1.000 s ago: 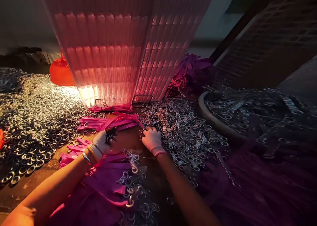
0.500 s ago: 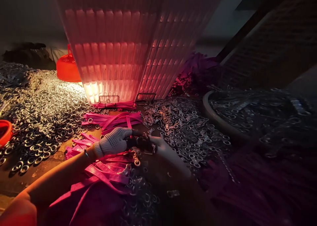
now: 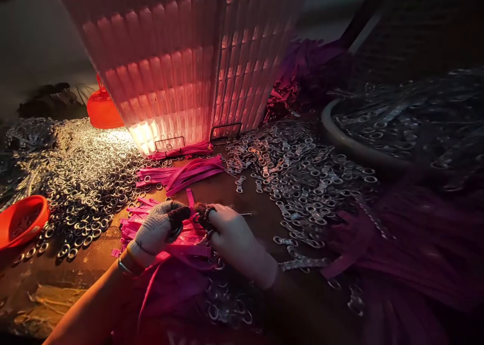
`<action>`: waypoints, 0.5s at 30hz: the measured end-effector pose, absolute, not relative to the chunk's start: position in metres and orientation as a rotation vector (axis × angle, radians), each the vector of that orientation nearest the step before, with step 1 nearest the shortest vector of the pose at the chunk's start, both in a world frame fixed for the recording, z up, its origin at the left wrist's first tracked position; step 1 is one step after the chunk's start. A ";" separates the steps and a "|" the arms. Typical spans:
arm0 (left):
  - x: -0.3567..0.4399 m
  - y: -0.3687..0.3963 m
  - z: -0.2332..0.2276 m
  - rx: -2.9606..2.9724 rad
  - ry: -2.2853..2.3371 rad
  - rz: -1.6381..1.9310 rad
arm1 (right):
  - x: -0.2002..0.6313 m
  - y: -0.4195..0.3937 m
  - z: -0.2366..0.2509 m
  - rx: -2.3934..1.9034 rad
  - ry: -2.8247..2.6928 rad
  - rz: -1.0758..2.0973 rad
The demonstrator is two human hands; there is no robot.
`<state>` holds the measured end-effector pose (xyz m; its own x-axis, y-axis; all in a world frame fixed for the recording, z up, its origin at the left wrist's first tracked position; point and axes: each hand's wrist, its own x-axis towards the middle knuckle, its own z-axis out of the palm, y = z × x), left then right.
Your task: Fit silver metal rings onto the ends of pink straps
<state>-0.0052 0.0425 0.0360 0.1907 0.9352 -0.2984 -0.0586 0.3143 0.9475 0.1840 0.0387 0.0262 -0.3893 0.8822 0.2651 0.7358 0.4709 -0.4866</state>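
Observation:
My left hand point(image 3: 161, 228), in a pale dotted glove with dark fingertips, is closed in a pinch. Opposite it, my right hand point(image 3: 232, 236) is also closed, its fingertips dark. Between them the short end of a pink strap point(image 3: 190, 198) stands up, and both sets of fingertips meet around it. Shadow hides exactly how the fingers grip, and any small metal part within them. Under the hands lies a pile of pink straps point(image 3: 132, 226). Another bundle of pink straps point(image 3: 196, 173) rests just beyond.
Metal rings point(image 3: 98, 179) are heaped on the left beside an orange bowl point(image 3: 41, 216). An orange lamp point(image 3: 104, 108) glows behind a ribbed translucent panel point(image 3: 170, 78). Linked metal pieces point(image 3: 298, 184) spread rightward, near a rimmed basin point(image 3: 336, 133) and purple-looking straps point(image 3: 408, 244).
My hands have come slightly lower in view and drawn a little apart, with the strap end now standing between them. The ring piece hanging below them is no longer visible. The view has shifted.

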 end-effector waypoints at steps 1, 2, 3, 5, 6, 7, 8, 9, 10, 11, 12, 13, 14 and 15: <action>-0.005 0.041 0.035 0.980 1.138 0.895 | 0.180 0.038 0.026 -1.360 -2.261 0.333; -0.005 0.040 0.034 0.970 1.130 0.897 | 0.177 0.037 0.026 -1.373 -2.283 0.285; -0.004 0.039 0.034 0.964 1.127 0.897 | 0.175 0.037 0.027 -1.382 -2.297 0.255; -0.003 0.037 0.033 0.976 1.133 0.879 | 0.173 0.035 0.027 -1.387 -2.293 0.246; -0.002 0.036 0.033 0.992 1.138 0.863 | 0.172 0.035 0.027 -1.391 -2.269 0.257; -0.001 0.036 0.032 1.006 1.144 0.855 | 0.172 0.034 0.027 -1.400 -2.236 0.265; 0.000 0.036 0.031 1.013 1.149 0.856 | 0.172 0.034 0.027 -1.408 -2.203 0.266; 0.002 0.035 0.030 1.010 1.154 0.870 | 0.172 0.034 0.027 -1.413 -2.178 0.259; 0.002 0.036 0.030 0.998 1.159 0.898 | 0.172 0.035 0.026 -1.411 -2.166 0.246; 0.003 0.036 0.029 0.980 1.164 0.930 | 0.172 0.035 0.025 -1.407 -2.164 0.228; 0.003 0.037 0.028 0.958 1.165 0.955 | 0.172 0.036 0.024 -1.402 -2.166 0.212; 0.003 0.037 0.027 0.940 1.164 0.969 | 0.171 0.036 0.023 -1.400 -2.172 0.203; 0.003 0.038 0.027 0.928 1.161 0.971 | 0.171 0.037 0.021 -1.404 -2.178 0.200; 0.003 0.038 0.026 0.922 1.156 0.969 | 0.170 0.037 0.020 -1.415 -2.184 0.206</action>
<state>0.0029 0.0384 0.0263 0.1296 0.9453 -0.2993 -0.1296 0.3154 0.9401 0.1701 0.0374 0.0200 -0.3152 0.8843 0.3445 0.8044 0.4415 -0.3974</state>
